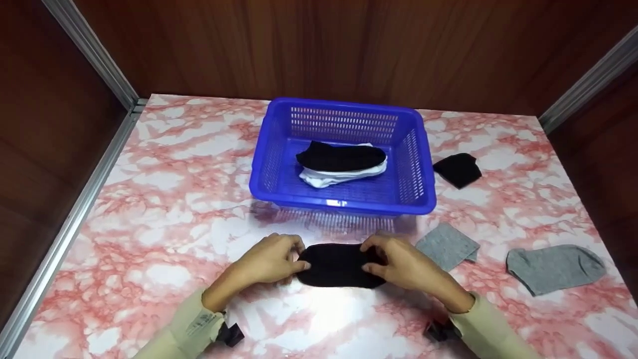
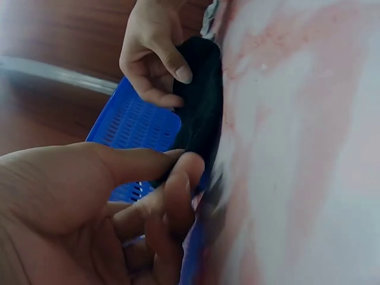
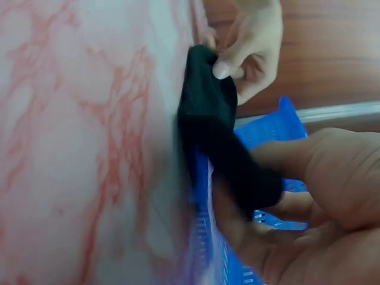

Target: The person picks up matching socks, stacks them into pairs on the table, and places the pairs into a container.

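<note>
Both hands hold a black sock just above the table, in front of the blue basket. My left hand pinches its left end between thumb and fingers; the left wrist view shows that pinch on the dark fabric. At the other end, my right hand grips the sock with thumb and fingers. In the right wrist view a flap of the sock hangs folded between the right thumb and fingers. Inside the basket a black sock lies on top of white socks.
A grey folded sock lies just beyond the right hand, and another grey sock is farther right. A black folded piece sits right of the basket. Wooden panels bound the marbled table at the back and sides.
</note>
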Tool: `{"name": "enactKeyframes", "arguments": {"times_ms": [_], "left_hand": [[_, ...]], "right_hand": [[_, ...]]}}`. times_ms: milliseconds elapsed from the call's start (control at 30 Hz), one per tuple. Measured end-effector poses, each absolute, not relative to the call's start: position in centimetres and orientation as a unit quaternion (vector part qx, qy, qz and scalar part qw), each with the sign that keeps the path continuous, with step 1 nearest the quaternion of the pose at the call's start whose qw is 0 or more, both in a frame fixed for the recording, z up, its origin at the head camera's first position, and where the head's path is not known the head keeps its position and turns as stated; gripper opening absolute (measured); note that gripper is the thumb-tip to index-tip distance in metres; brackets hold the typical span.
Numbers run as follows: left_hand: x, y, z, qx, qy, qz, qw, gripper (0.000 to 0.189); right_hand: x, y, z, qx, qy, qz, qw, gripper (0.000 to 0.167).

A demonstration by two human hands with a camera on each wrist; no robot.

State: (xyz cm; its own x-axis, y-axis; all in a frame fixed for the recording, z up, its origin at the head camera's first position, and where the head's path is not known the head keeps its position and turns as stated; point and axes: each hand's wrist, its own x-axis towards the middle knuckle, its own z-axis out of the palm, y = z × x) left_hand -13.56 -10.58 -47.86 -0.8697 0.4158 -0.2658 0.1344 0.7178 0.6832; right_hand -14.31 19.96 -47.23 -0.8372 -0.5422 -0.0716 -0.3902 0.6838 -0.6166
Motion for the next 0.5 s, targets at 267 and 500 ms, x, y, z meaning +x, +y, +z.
{"name": "enactKeyframes", "arguments": {"times_ms": [267, 500], "left_hand": [[-11.8, -8.8, -47.5, 0.236, 0.927, 0.289, 0.03, 0.03], [-11.8, -8.1, -48.4, 0.326, 0.92, 0.218, 0.021, 0.02]], "right_hand": [[-13.3, 19.4, -46.7, -0.319, 0.921, -0.222, 0.008, 0.022], [-13.0, 19.0, -47.5, -0.357, 0.918, -0.17, 0.013, 0.031]]}}
